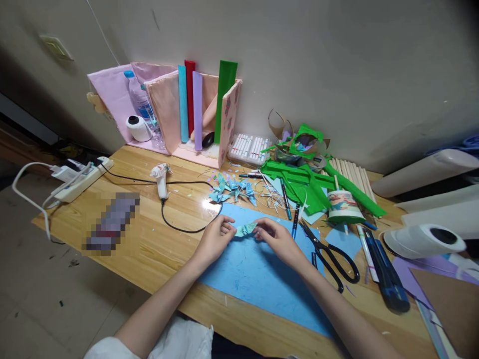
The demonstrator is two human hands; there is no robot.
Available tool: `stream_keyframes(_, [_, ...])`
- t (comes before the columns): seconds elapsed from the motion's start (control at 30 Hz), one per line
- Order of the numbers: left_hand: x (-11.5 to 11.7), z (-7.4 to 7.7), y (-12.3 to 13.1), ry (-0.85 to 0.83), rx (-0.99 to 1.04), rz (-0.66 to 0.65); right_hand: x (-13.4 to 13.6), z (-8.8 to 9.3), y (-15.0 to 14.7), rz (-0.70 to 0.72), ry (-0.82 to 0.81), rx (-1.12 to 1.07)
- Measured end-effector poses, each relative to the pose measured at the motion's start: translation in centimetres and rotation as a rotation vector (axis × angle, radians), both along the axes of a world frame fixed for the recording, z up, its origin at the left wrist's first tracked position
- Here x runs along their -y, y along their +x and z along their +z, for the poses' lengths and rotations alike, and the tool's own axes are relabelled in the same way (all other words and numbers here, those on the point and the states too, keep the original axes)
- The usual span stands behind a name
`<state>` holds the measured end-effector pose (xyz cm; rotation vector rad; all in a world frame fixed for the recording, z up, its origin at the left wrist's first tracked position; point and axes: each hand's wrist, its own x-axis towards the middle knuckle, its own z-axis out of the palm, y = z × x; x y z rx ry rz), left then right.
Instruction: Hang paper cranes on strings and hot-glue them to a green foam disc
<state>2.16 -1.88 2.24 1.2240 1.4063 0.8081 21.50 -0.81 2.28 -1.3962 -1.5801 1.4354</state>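
Note:
A small pale-green paper piece [246,230] with darker markings is stretched between my hands, above a blue sheet [239,269]. It looks folded or cut, but its exact form is too small to make out. Its left end is pinched by my left hand [218,238], thumb and fingers together. At the other end, my right hand [276,238] grips it between thumb and fingertips. Just beyond lies a cluster of similar blue patterned paper pieces [234,189]. To the right of my right hand rest black-handled scissors [329,254], partly over the blue sheet.
A glue gun [160,180] stands left, its cable looping near the sheet. Further left are a power strip [84,179] and a blurred-out object [114,219]. Behind are fabric-covered boxes [160,114], markers [247,147] and green scraps [295,174]. A utility knife [387,274] lies right.

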Motion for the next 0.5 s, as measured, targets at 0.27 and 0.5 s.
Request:
stream_keyframes(0.27, [-0.2, 1.1, 0.6, 0.163, -0.099, -0.060, -0.2, 0.4, -0.3, -0.126, -0.123, -0.134])
stream_keyframes(0.5, [-1.5, 2.5, 0.9, 0.060, 0.231, -0.075, -0.9, 0.2, -0.1, -0.181, -0.325, -0.471])
